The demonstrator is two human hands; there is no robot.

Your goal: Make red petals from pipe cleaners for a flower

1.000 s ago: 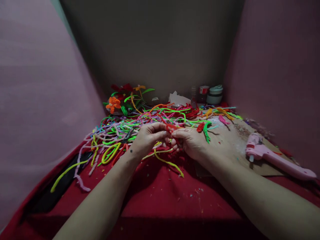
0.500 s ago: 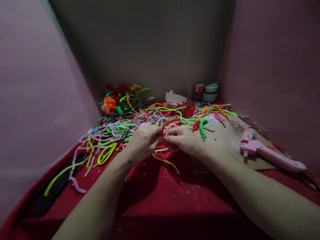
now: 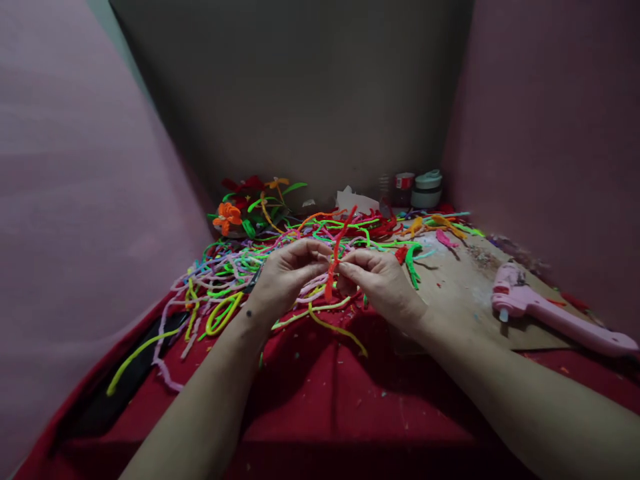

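Slippage looks like the likeliest trouble: the thin, fuzzy red pipe-cleaner strip sits between fingertips only, so uneven pressure from either side could let it roll or twist. Its upper length stands free above the grip, and a sharp bend there might leave a kink. Behind and left of the grip lies a tangle of many-coloured fuzzy stems, where a loose end could snag.

Both forearms reach forward and converge. The left hand arches, thumb and forefinger closed to a narrow pinch at the strip; the right hand mirrors it, its thumb tip against the strip. Nearly upright between them, the strip leans rightward at its top, with a shorter end below the grip. Nearer the body spreads a counter covered in red cloth; well right of the grip, a pink plastic glue gun rests on brown cardboard.
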